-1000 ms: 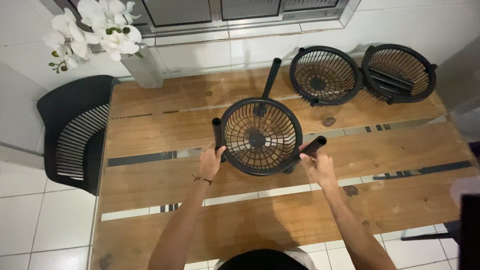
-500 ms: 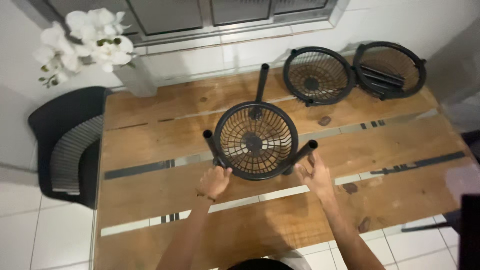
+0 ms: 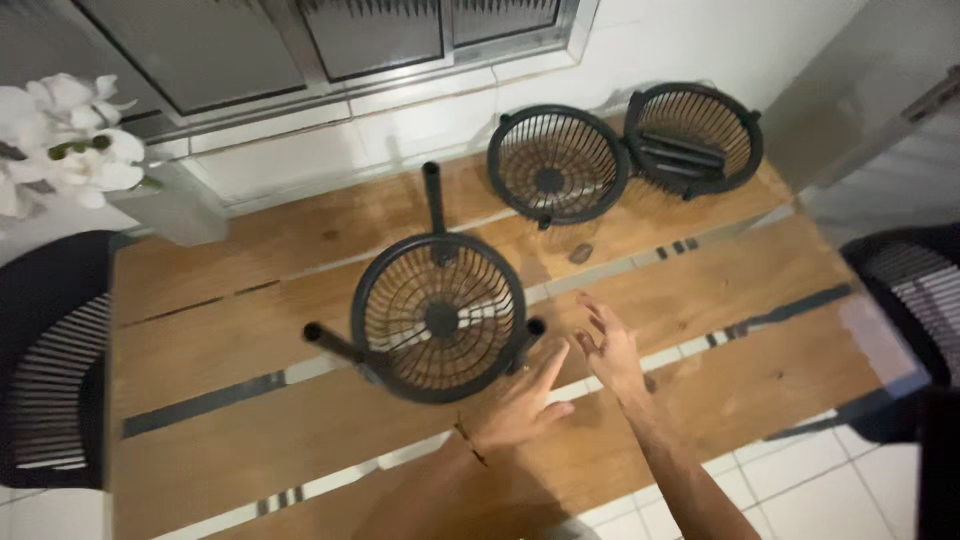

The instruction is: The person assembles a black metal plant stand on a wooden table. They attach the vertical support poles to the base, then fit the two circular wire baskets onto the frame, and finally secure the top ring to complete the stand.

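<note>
Head view, looking down at wooden table [image 3: 250, 440].

Round black slatted basket [image 3: 440, 320] stood mid-table, open side up toward me, three stubby tube legs splayed out from its rim: one pointing away [image 3: 433, 195], one to the left [image 3: 330, 340], one to the right [image 3: 528, 335].

My left hand [image 3: 520, 405] lay open and flat, fingers reaching toward the right-side leg, just beside it; contact not certain from this angle. My right hand [image 3: 605, 345] hovered near the same leg, fingers spread and loose, gripping nothing. Neither hand held the basket.

Two more black baskets sat at the far edge by the wall, touching each other: the nearer one [image 3: 557, 163] empty, the farther one [image 3: 695, 138] with loose black tubes lying inside. A small dark bit [image 3: 581, 253] lay on the boards between them and the legged basket; could not tell what it was.

Judged step: between holds, with the right-side leg as the point of attention. Any next hold would call for closing fingers round that leg while the other hand steadied the rim, since the basket stood unsupported on the boards.

White flowers [image 3: 60, 140] far left corner; black chair [image 3: 50, 370] left, another [image 3: 910, 300] right.
</note>
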